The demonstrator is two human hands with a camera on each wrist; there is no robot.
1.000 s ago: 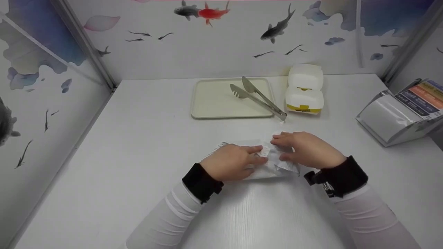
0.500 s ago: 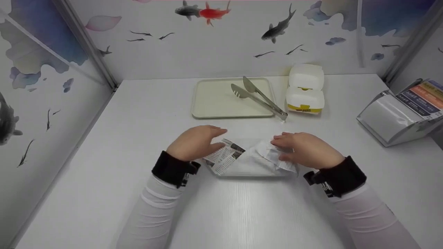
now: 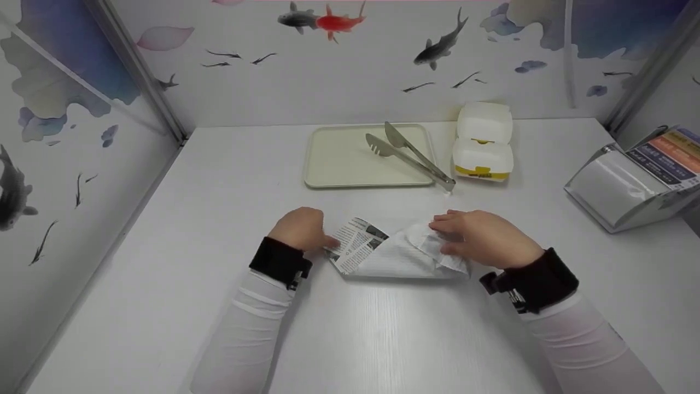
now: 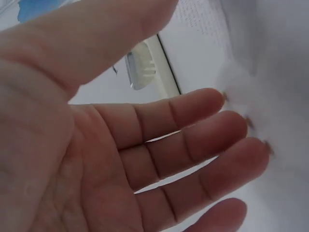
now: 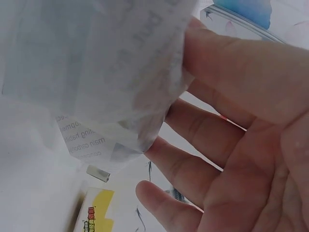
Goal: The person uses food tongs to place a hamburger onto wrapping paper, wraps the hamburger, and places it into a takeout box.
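Folded wrapping paper (image 3: 407, 254), white outside with a newspaper-print corner, lies on the table between both hands. What it may contain is hidden. My right hand (image 3: 484, 235) holds its crumpled right end; in the right wrist view the thumb and fingertips meet the paper (image 5: 111, 63) on either side. At the left end, my left hand (image 3: 303, 230) has its thumb at the printed corner. The left wrist view shows that hand's fingers (image 4: 212, 171) nearly straight, with the thumb well apart from them and fingertips against a white surface.
Behind the paper lies a cream tray (image 3: 339, 164) with metal tongs (image 3: 407, 156) across its right side. An opened white-and-yellow burger box (image 3: 482, 142) stands beside it. A silver pouch with coloured labels (image 3: 618, 180) sits at the right edge. Walls border the table.
My left hand first lifted off the middle of the paper and went left, uncovering the printed corner, then came down at the left end. My right hand has stayed in place.
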